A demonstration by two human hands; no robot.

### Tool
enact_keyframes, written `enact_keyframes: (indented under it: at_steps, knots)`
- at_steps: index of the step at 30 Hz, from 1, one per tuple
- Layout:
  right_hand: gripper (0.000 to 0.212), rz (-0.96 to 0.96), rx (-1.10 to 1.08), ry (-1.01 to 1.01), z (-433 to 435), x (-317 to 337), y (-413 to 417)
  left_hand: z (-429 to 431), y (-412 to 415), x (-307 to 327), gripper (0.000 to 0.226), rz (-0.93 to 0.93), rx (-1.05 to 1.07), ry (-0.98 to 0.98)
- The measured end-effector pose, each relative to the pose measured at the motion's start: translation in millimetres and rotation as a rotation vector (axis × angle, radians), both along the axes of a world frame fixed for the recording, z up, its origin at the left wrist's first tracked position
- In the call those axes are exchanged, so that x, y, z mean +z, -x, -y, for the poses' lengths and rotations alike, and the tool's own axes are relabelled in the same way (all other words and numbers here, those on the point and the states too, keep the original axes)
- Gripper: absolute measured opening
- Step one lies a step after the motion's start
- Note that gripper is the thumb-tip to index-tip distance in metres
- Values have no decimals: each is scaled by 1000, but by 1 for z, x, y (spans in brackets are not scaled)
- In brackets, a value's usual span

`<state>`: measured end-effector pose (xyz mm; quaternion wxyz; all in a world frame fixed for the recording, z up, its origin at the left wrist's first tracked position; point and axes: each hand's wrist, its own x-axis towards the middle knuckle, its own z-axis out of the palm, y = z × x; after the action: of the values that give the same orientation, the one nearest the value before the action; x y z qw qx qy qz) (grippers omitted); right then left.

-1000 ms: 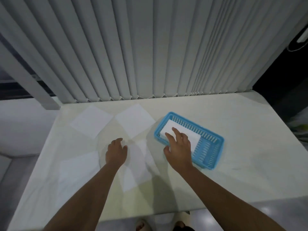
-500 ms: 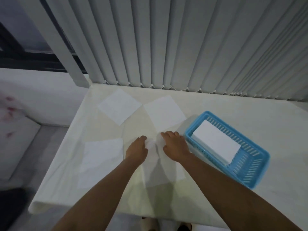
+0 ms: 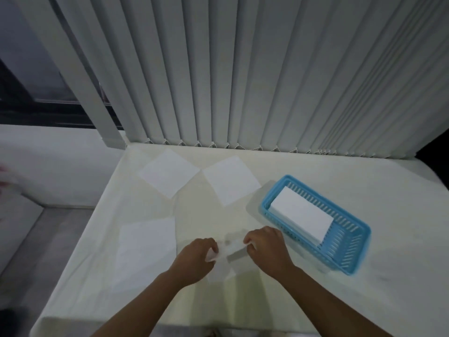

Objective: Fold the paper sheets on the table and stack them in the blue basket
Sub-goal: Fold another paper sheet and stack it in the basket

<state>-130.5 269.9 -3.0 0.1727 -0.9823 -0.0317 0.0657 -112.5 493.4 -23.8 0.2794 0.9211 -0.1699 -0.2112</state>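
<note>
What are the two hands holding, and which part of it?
One thin white paper sheet. The left hand and the right hand each pinch its raised far edge, one at each side.

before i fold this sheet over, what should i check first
1. Left hand pinches the sheet: ok.
2. Right hand pinches its lifted edge: ok.
3. Corners lined up for the crease: cannot tell, blurred.
4. Blue basket close beside the right hand: ok.
5. Folded stack lies flat in the basket, top bare: ok.
6. All other paper folded: not ok, three flat sheets lie on the table.
</note>
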Motion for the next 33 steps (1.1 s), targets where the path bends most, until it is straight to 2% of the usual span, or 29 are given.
enact_keyframes:
  at_steps: [3,6,9,13,18,23,25,27,29,31,33]
  knots:
    - [28,-68,33,18,8,-14,26,-5,13,-2,42,-25,-101,-49]
    - [30,-13,-18,54,6,-24,35,-2,18,-5,46,-46,-98,-55]
    - [30,37,-3,139,-4,-30,31,11,13,-5,40,-29,44,16]
    - [50,-115,78,288,-17,-41,28,31,-1,-9,38,55,150,-104]
    - [64,-170,26,337,-14,-50,35,46,-19,-9,37,-48,144,-222]
    - [79,-179,-123,326,3,-49,44,47,-31,-5,11,-171,119,-218]
    - [78,-160,-198,266,8,-41,46,41,-35,-1,7,-226,181,-117]
    - [69,-93,-277,134,6,-31,48,33,-37,4,11,-299,295,45]
    - [48,-57,-430,-105,-3,-20,52,26,-36,13,13,-396,462,267]
    - [31,-105,-605,-421,-20,-2,53,23,-31,24,10,-489,638,539]
    - [37,-240,-697,-671,-39,13,49,26,-25,35,17,-553,736,784]
